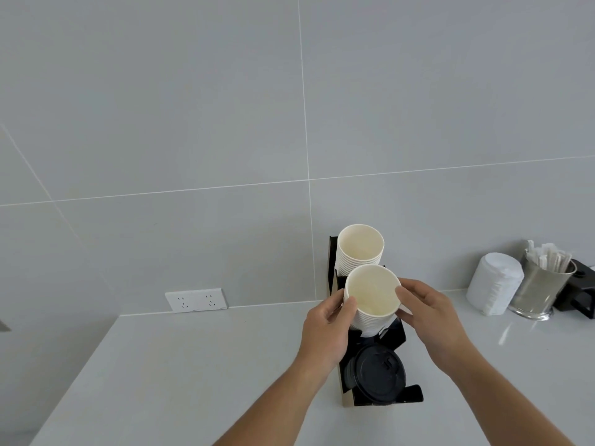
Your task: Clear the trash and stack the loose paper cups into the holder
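Observation:
A black cup holder (397, 334) stands on the white counter against the wall. Its back slot holds a tall stack of white paper cups (360, 249). The middle slot holds a second cup stack (372, 294), mouth up. My left hand (328, 326) grips that stack's left side near the rim. My right hand (428, 317) touches its right side, thumb on the rim. The front slot holds a stack of black lids (376, 375).
To the right stand a sleeve of white lids (494, 283), a steel cup of wrapped stirrers (544, 284) and a black object (582, 291). A double wall socket (195, 300) sits low on the grey tiled wall. The counter's left edge (74, 375) runs diagonally.

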Demonstrator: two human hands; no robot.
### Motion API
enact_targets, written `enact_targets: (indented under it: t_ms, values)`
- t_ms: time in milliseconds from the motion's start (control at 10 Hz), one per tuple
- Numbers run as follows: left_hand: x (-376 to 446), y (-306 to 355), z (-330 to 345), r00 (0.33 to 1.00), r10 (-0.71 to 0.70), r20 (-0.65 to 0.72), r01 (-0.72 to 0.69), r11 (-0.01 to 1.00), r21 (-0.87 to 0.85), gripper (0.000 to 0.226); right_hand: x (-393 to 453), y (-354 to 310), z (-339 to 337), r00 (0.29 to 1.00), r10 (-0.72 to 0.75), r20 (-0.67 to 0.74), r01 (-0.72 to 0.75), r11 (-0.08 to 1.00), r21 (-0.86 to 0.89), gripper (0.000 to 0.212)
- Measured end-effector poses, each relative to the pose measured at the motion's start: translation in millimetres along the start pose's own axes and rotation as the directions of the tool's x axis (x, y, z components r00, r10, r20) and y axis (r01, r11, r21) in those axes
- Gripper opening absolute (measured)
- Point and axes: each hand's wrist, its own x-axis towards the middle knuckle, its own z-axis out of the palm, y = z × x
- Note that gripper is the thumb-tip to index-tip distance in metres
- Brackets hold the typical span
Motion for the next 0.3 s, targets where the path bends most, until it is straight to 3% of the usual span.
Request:
enact_targets:
  t_ms: [200,300]
  values:
    - [-5.1,4.1,-6.5,0.995,-0.062,0.079,0.066,0.997,-0.044,0.031,-0.7,-14.3,6.6,0.999,0.008,-0.032,-0.01,0.997,-0.078,0.037]
    - [-5.6,9.7,-15.4,0.99,-0.061,0.13,0.067,0.997,-0.045,0.028,-0.6,-26.4,8.7,0.998,0.011,-0.068,-0.016,0.997,-0.078,0.03]
